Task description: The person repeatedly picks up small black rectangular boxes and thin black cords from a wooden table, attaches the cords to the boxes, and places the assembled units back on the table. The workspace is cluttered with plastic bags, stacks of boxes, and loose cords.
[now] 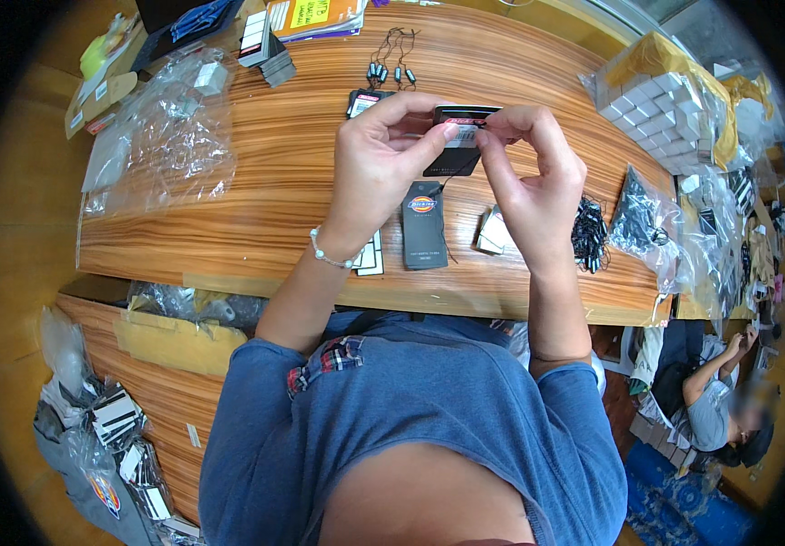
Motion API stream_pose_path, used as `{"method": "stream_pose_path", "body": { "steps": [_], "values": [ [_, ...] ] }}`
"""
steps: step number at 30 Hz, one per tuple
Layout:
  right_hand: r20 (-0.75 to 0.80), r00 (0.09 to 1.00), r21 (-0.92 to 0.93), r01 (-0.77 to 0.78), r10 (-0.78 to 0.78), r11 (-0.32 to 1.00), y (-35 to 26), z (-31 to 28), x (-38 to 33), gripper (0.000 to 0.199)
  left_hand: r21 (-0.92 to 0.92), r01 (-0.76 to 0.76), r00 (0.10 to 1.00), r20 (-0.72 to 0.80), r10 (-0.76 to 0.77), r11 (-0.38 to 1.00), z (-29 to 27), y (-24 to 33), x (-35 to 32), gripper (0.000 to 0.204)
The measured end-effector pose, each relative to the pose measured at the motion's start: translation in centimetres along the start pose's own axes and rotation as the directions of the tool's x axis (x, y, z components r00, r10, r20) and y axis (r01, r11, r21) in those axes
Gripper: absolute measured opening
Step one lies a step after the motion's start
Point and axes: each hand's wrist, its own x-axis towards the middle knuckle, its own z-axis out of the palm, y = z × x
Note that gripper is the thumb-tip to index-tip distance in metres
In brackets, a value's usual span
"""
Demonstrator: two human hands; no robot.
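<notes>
1. Working over a wood-grain table [288, 214], with a crumpled clear bag [178, 127] at left and a wrapped stack of white boxes [647, 105] at far right; apparently too distant to interfere.
2. Pinching with the left hand [376, 164], thumb in front and fingers behind, clamped on the left side of a black tag; likely to skew the card if squeezed unevenly.
3. Holding the right hand [542, 173] at the card's other edge, thumb and forefinger nearly together; hard to tell whether nipped on anything.
4. Lying flat below, a grey hang tag [424, 232]; easily knocked askew by a dropping wrist.
5. Raised above it between both hands, the black tag [450, 164]; could slip if the left thumb slackens.
6. Running beside the grey hang tag, a thin dark cord [448, 244]; liable to snag or tangle if pulled blindly.
</notes>
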Motion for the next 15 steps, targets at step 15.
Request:
{"method": "stream_pose_path", "body": {
  "steps": [15],
  "values": [
    [0.052,0.965,0.404,-0.256,0.257,0.878,0.91,0.2,-0.39,0.021,0.113,-0.022,0.998,0.058,0.015,0.993,0.2,0.78,-0.44,0.016]
  ]
}}
